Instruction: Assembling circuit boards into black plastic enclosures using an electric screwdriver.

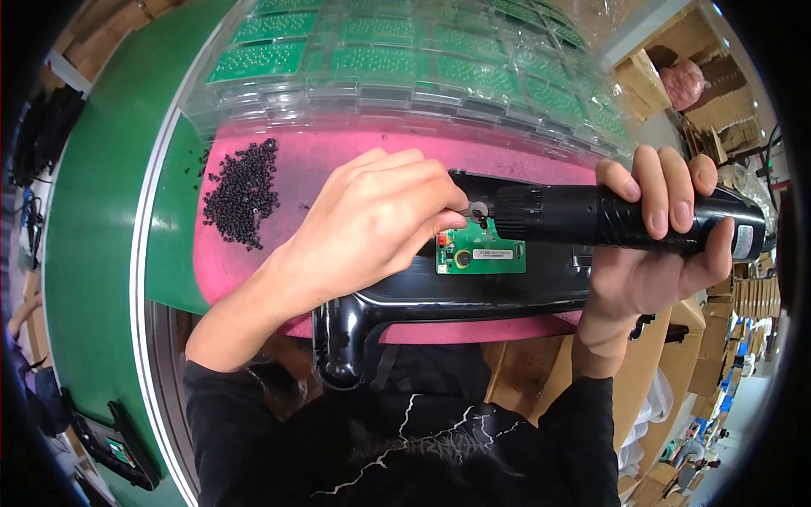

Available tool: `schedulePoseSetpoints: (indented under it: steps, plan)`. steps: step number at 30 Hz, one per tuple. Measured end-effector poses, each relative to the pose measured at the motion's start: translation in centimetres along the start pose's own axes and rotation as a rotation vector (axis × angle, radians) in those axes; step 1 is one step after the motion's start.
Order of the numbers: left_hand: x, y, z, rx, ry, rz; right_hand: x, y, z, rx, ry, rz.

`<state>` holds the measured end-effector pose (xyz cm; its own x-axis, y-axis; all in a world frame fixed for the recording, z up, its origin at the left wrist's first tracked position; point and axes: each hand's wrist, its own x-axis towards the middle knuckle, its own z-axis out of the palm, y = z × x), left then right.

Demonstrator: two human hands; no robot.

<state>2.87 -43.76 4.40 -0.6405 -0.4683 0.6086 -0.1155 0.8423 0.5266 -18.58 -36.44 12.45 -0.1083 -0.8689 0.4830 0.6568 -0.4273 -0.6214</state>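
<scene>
My right hand (655, 220) is wrapped around a thick black electric screwdriver (562, 215), held nearly level with its ribbed nose pointing left. Fingers pinched, my left hand (380, 211) meets the driver's tip, where a small black screw (481, 221) shows at the fingertips. Behind and below them is a green circuit board (480, 258), with a round coin-like part and a white label strip on it. The board sits in a glossy black plastic housing (473, 300), whose rounded end arm extends toward me. My left hand hides part of the board and housing.
A pile of small black screws (243, 194) lies on the pink mat (291, 152) at the left. Clear plastic trays of green boards (372, 61) stand along the back. Another black housing (118, 448) rests on the green table (97, 253). Cardboard boxes (676, 338) are at the right.
</scene>
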Motion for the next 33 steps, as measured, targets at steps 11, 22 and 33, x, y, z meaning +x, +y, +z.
schedulePoseSetpoints:
  steps: [11, 22, 33]
  plan:
    - [0.3, 0.2, 0.5, 0.047, 0.156, 0.131, -0.8, 1.5, 0.5, -0.101, 0.157, -0.066]
    - [0.5, -0.1, 0.7, -0.167, 0.234, 0.124, -1.7, 0.8, -0.2, -0.151, 0.014, -0.081]
    - [0.4, 0.2, 1.0, -0.225, -0.102, -0.005, -1.4, -2.4, -1.7, -0.435, -0.159, -0.124]
